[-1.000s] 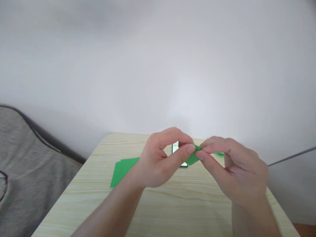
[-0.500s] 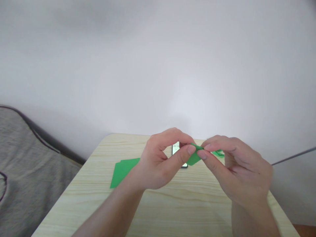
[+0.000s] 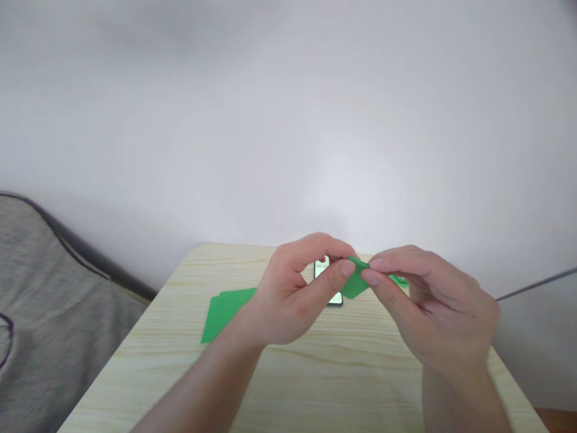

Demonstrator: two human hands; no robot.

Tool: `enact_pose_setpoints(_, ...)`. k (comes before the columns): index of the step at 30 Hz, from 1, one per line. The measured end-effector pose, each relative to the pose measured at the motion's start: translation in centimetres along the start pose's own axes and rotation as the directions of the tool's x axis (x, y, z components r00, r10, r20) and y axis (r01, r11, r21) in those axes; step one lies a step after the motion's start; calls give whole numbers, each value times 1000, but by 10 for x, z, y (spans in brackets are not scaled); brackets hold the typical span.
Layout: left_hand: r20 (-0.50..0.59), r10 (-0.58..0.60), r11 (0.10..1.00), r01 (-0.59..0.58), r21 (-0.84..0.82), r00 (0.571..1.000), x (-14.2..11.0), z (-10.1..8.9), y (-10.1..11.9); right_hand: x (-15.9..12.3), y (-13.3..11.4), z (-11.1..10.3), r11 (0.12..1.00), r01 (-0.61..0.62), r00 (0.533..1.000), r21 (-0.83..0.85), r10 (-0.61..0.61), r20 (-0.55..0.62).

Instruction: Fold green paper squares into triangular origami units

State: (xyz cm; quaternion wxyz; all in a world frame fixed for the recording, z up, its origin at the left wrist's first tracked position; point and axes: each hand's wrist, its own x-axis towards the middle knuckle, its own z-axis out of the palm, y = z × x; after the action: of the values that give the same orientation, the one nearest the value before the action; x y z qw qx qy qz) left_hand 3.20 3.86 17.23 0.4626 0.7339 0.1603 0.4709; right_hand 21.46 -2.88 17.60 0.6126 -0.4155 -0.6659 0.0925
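Observation:
A small folded piece of green paper (image 3: 355, 285) is held up above the table between both hands. My left hand (image 3: 300, 288) pinches its upper left edge between thumb and forefinger. With thumb and fingertips, my right hand (image 3: 439, 300) pinches the right end of the same piece. Flat green paper sheets (image 3: 228, 311), slightly offset from one another, lie beside my left wrist and are partly covered by it. Another green paper piece (image 3: 399, 280) shows behind my right fingers; its full shape is hidden.
On the light wood-grain table (image 3: 333, 379), a phone (image 3: 336, 299) with a lit timer screen lies behind my left hand, partly hidden. A white wall (image 3: 288, 132) rises at the table's back edge. Grey fabric (image 3: 54, 319) is at the left, and a dark cable (image 3: 536, 285) runs at the right.
My right fingertips have shifted slightly up and left along the paper's edge. The folded piece has tilted a little, showing more of its face. My left hand stays nearly still.

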Motion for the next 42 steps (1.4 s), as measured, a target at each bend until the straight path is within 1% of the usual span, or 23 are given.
enact_pose_setpoints(4,-1,15,1000,-15,20,1000,0,0,1,-1,-2,0,999,-27,1000,-22,27,-1)
enact_pose_setpoints(9,-6,52,997,-51,58,999,0,1,2,-1,-3,2,999,-29,999,-43,29,-15)
enact_pose_setpoints(12,-27,71,995,-69,74,997,0,2,2,-2,-3,3,999,-30,999,-39,28,-47)
enact_pose_setpoints(15,-78,93,994,-89,56,993,-1,4,1,-1,-4,-2,993,-111,993,-42,108,-57)
enact_pose_setpoints(16,-99,101,994,-97,44,990,-2,5,0,0,-5,-5,988,-150,989,-41,149,-27)
enact_pose_setpoints(18,-136,114,993,-111,24,984,-2,6,-1,2,-5,-10,980,-198,977,-33,200,69)
enact_pose_setpoints(20,-153,124,992,-124,14,980,-2,7,-2,3,-5,-14,978,-207,967,-8,206,148)
enact_pose_setpoints(21,-157,128,992,-128,11,979,-2,7,-2,3,-4,-14,980,-201,966,12,196,166)
enact_pose_setpoints(24,-153,135,991,-136,4,979,-2,6,-3,2,1,-10,984,-158,981,81,147,126)
enact_pose_setpoints(27,-138,139,990,-140,5,981,-1,5,-4,0,3,-7,986,-125,990,110,116,82)
enact_pose_setpoints(32,-130,138,990,-136,18,982,-1,4,-5,1,1,-11,989,-141,982,52,133,136)
enact_pose_setpoints(33,-133,143,990,-141,24,981,-1,4,-6,1,1,-12,989,-141,982,44,134,132)
enact_pose_setpoints(36,-142,159,987,-156,35,977,-1,5,-7,0,0,-12,992,-107,993,65,103,59)
enact_pose_setpoints(38,-144,153,988,-149,37,978,-1,6,-6,0,-1,-12,991,-127,989,49,123,77)
enact_pose_setpoints(42,-158,122,992,-116,50,980,0,8,-5,3,-6,-12,979,-206,975,1,205,88)
